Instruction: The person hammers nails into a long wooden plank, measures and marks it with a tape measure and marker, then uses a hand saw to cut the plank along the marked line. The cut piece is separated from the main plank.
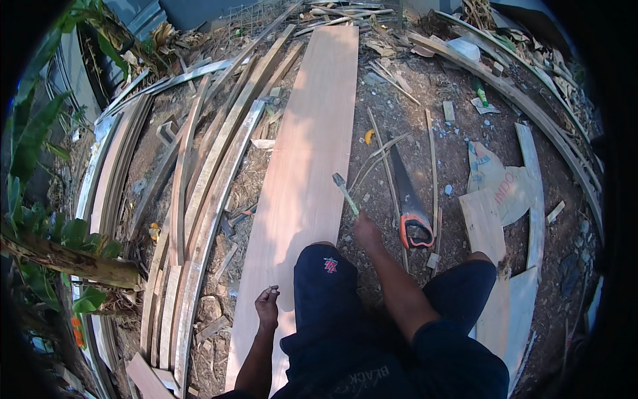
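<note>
A long pale plywood board (pixel 306 120) runs away from me along the ground, under my bent knee in dark shorts. My right hand (pixel 365 229) grips a hammer (pixel 348 194) with a metal head and light handle, raised near the board's right edge. Over the board's lower part, my left hand (pixel 266 304) is pinched at the fingertips on a tiny item, too small to make out. A handsaw (pixel 411 199) with an orange-and-black handle lies on the dirt to the right, beside thin wood strips (pixel 428 139).
Long timber planks (pixel 219 149) are stacked along the left, near a dark-handled tool (pixel 236 219) and green leafy plants (pixel 30 126). At right lie more battens (pixel 505 86), a torn printed sack (pixel 488 179), a wood offcut (pixel 482 216) and a green bottle (pixel 480 90).
</note>
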Tool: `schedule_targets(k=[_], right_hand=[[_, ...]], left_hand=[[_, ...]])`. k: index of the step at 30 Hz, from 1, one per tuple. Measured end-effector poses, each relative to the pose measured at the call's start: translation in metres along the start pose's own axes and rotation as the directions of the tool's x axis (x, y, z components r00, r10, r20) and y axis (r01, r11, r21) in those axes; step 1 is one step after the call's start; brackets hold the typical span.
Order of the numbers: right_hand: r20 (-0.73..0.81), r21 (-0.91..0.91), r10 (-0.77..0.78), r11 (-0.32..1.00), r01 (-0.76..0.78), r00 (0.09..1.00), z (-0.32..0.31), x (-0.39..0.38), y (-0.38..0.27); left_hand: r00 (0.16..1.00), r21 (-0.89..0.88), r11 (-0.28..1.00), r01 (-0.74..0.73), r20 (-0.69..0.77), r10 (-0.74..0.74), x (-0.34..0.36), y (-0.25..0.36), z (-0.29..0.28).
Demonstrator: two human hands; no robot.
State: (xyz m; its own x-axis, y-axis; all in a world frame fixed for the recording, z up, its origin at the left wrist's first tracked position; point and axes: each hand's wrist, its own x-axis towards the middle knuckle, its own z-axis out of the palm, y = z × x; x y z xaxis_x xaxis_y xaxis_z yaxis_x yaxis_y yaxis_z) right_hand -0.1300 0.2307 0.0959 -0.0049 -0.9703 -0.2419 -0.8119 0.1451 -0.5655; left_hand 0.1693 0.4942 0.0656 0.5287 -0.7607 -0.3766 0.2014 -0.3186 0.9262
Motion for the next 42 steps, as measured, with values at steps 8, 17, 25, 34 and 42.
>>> schedule_targets(k=[8,17,25,34,42], right_hand=[[0.017,-0.053,-0.023,0.998,0.024,1.000,-0.001,0.002,-0.001],[-0.068,0.241,0.110,0.966,-0.090,0.992,0.012,-0.061,0.062],[0.062,0.324,0.207,0.921,-0.216,0.976,0.004,-0.121,0.094],[0.297,0.448,0.203,0.833,-0.324,0.933,-0.030,-0.143,0.018],[0.348,0.484,0.238,0.783,-0.391,0.907,-0.003,-0.179,0.047]], left_hand=[[0.967,-0.136,0.975,-0.174,0.163,0.195,0.062,0.039,0.058],[0.908,0.209,0.947,-0.244,0.391,0.148,0.117,-0.003,0.154],[0.841,0.336,0.840,-0.426,0.489,0.231,0.132,-0.024,0.193],[0.727,0.211,0.873,-0.441,0.654,0.209,0.149,-0.019,0.184],[0.689,0.248,0.851,-0.463,0.705,0.169,0.147,-0.032,0.176]])
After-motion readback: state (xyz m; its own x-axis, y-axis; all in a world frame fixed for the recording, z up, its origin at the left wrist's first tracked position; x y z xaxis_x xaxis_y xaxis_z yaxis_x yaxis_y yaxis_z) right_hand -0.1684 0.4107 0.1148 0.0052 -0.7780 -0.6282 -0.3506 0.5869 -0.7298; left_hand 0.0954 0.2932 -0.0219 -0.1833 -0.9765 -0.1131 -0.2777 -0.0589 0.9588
